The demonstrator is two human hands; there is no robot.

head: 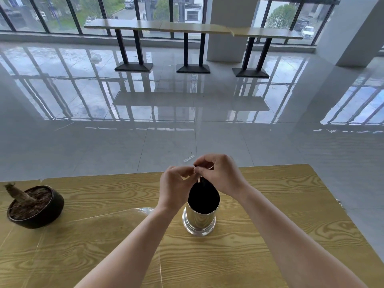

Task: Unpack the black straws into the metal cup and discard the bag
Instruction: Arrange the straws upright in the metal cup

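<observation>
Both hands meet at lower centre of the frame, directly over the metal cup (200,219). Left hand (176,183) and right hand (222,175) have their fingers curled, thumb and forefinger tips drawn together, pinching the top of the bag (200,179). The bag is clear and shows only as a pale glint between the hands. Bare forearms enter from the bottom edge.

The cup stands upright on the table (270,225), shiny, with a flared base. The black straws (203,197) fill its mouth as one dark mass, their upper ends rising toward the pinching fingers; single straws cannot be told apart.

The table is yellow wood grain under a clear film with creases. At lower left, well apart from the cup, sits a dark round pot (41,213) of soil with a cut stump (18,194) leaning out of it.

Beyond the table's far edge, a small clear scrap (189,158) lies on the glossy grey tiled floor (124,132). In the upper part of the frame, a row of long high tables (187,28) on black legs stands before tall windows (62,15), with trees and parked cars outside. A white pillar (351,34) stands at upper right.
</observation>
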